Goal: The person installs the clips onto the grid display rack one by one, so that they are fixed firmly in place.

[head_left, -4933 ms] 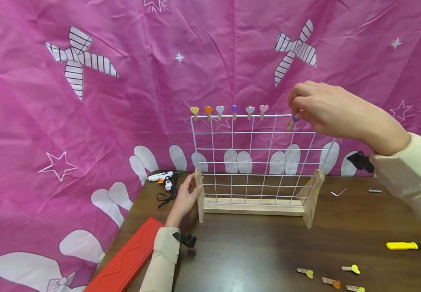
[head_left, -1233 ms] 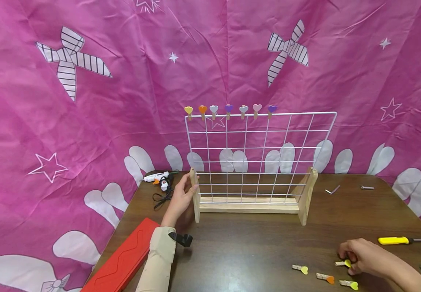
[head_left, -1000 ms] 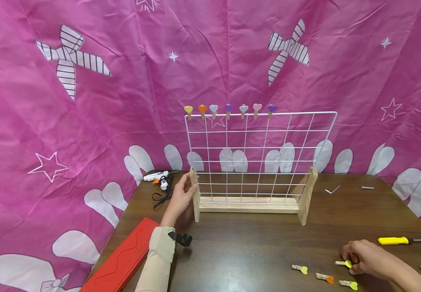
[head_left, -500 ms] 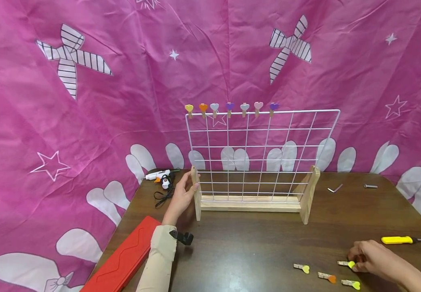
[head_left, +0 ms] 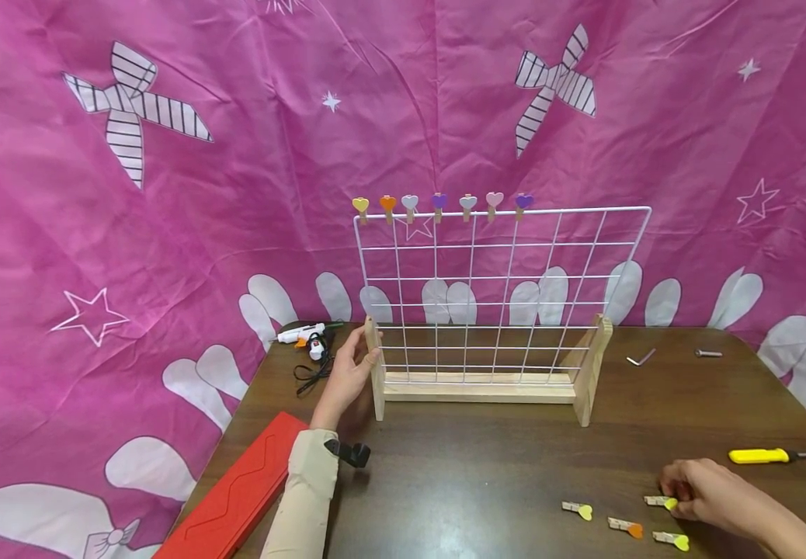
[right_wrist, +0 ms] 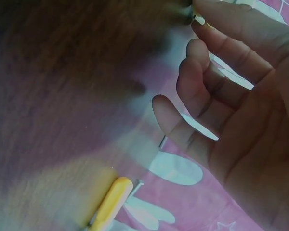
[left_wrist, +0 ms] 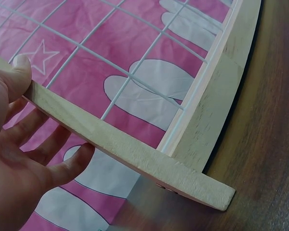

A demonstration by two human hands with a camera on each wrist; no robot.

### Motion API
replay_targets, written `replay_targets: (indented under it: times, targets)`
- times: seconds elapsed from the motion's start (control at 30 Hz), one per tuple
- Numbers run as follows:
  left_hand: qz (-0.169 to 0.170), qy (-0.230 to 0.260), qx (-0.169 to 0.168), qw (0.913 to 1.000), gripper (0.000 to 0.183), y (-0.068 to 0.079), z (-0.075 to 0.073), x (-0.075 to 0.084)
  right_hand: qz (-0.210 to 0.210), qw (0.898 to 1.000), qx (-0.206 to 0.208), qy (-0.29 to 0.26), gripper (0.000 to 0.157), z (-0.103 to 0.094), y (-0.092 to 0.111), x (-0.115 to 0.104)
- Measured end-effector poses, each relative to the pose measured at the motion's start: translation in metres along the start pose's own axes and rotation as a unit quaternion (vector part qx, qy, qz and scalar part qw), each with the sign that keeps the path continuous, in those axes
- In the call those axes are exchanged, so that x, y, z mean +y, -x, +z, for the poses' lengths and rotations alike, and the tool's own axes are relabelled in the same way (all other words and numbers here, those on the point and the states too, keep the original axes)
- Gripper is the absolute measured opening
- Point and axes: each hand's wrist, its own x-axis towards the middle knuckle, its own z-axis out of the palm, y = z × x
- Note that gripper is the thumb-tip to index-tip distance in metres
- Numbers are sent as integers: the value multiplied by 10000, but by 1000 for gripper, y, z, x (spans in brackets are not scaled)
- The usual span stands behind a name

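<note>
A white wire grid (head_left: 473,277) stands upright in a wooden stand (head_left: 480,393). My left hand (head_left: 349,374) grips the stand's left side post (left_wrist: 111,137), thumb on the front and fingers behind. A row of heart-topped mini clothespins, from a yellow one (head_left: 360,206) to a purple one (head_left: 524,203), is clipped along the left part of the top bar. At the lower right, my right hand (head_left: 713,493) pinches the heart end of a yellow-heart clothespin (head_left: 657,501) lying on the table. In the right wrist view, the hand's (right_wrist: 236,91) thumb and index finger meet around it.
Near my right hand lie more clothespins: an orange-heart one (head_left: 625,527) and two yellow-heart ones (head_left: 576,510). A yellow screwdriver (head_left: 759,456), a hex key (head_left: 641,358) and a bolt (head_left: 708,354) are further right. At left are a glue gun (head_left: 303,334) and red box (head_left: 242,489).
The purple-heart clothespin that my right hand held at the grid is now clipped on the top bar. That hand has moved down to the yellow-heart clothespin. My left hand has stayed on the post.
</note>
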Motion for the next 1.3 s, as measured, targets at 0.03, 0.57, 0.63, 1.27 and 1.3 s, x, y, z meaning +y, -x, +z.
replay_targets:
  times: [0.03,0.57,0.63,1.27,1.3]
  targets:
    - [7,-16,-4,10000,41,0,0,0,-7,10000,-7,-75,31,0,0,0]
    - [-11,-96,-43,9999,43,0,-1,2,-559,9890,1320,-362,40,-23,-12,-14]
    - [15,-108,-36,9999,42,0,-1,2,-518,9867,1512,-301,40,-29,-17,-20]
    - [101,-68,-27,9999,42,2,-1,3,-1478,9572,1864,1652,24,-120,-74,-87]
    - [110,-61,-19,9999,42,2,-1,3,-1542,9550,1855,1727,22,-128,-78,-92]
